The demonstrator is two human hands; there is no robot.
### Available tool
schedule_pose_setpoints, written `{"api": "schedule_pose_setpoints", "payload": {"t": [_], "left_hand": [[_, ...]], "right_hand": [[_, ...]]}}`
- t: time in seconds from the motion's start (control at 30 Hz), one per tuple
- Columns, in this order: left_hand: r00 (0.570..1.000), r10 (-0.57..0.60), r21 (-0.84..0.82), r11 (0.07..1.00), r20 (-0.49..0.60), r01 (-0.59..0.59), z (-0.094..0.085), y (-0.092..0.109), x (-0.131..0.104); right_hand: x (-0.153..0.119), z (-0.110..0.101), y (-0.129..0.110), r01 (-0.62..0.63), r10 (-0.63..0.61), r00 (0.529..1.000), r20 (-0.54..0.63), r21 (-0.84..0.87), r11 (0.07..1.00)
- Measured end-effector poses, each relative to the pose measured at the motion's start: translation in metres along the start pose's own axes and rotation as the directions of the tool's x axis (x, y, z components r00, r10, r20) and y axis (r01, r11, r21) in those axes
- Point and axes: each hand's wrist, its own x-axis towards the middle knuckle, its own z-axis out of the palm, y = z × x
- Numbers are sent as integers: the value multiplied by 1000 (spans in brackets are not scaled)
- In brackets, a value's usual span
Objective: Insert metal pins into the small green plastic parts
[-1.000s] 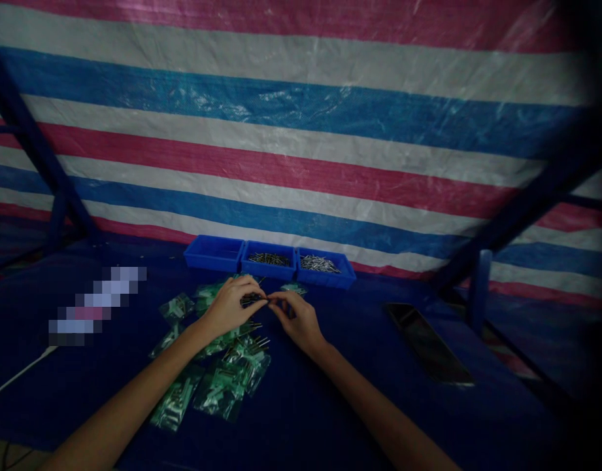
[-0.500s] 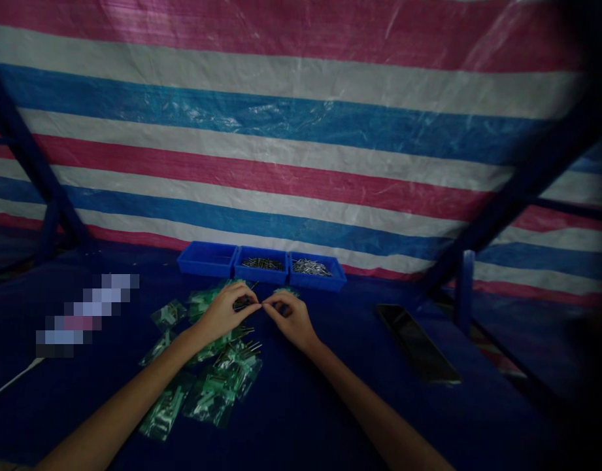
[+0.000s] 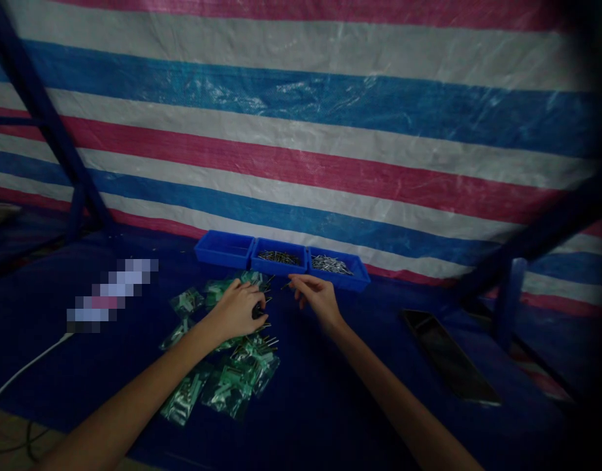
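My left hand [image 3: 238, 309] is over the pile of small clear plastic bags [image 3: 232, 387], its fingers curled round something dark that I cannot make out. Thin dark metal pieces [image 3: 270, 342] stick out from the bags beside and below it. To its right, my right hand [image 3: 316, 296] pinches a small, thin dark metal piece [image 3: 285, 286] between thumb and fingertips. The two hands are apart. Pale and green contents show through the bags, too small to name.
Three joined blue bins stand behind the hands: a left bin [image 3: 225, 248], a middle bin [image 3: 280, 267] with dark thin metal pieces, and a right bin [image 3: 340, 281] with silvery ones. A phone [image 3: 450, 356] lies right, a blurred-out object with a white cable [image 3: 31, 363] left.
My hands, which met at the fingertips, have come apart. The right hand now shows a small dark piece in its pinch; the left is lower over the bags. The view has shifted.
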Motion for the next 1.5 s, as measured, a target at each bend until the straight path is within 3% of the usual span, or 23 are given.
{"api": "schedule_pose_setpoints", "payload": {"t": [0.1, 0.23, 0.37, 0.5, 0.6, 0.73, 0.97, 1.13, 1.33, 1.5], "left_hand": [[999, -32, -4, 999, -19, 32, 4, 3, -1], [995, -97, -15, 995, -28, 96, 4, 4, -1], [985, -167, -92, 983, -52, 162, 0, -2, 3], [965, -217, -209, 960, -145, 185, -2, -7, 7], [957, -222, -260, 950, -184, 171, -3, -6, 8], [967, -196, -282, 948, -163, 145, 1, -2, 6], [979, -185, -411, 902, -83, 135, 18, 10, 4], [956, -236, -481, 867, -174, 127, 14, 15, 6], [959, -207, -565, 823, -193, 64, 4, 16, 6], [963, -208, -619, 783, -169, 60, 1, 16, 4]], "right_hand": [[10, -5, -14, 69, -69, 998, 0, 0, 998], [10, -10, -20, 217, -184, 966, 184, -178, 960], [-5, -4, -9, 450, -266, 878, 398, -498, 741], [-21, 7, 3, 561, -247, 815, 524, -610, 559], [-26, 12, 6, 600, -261, 793, 551, -633, 489], [-24, 11, 6, 589, -255, 806, 535, -678, 439], [-24, 8, 1, 469, -169, 881, 442, -773, 426], [-24, 3, -14, 427, -157, 903, 400, -790, 439], [-23, -5, -36, 388, -137, 907, 398, -663, 640], [-21, -10, -36, 347, -138, 912, 387, -546, 762]]}}
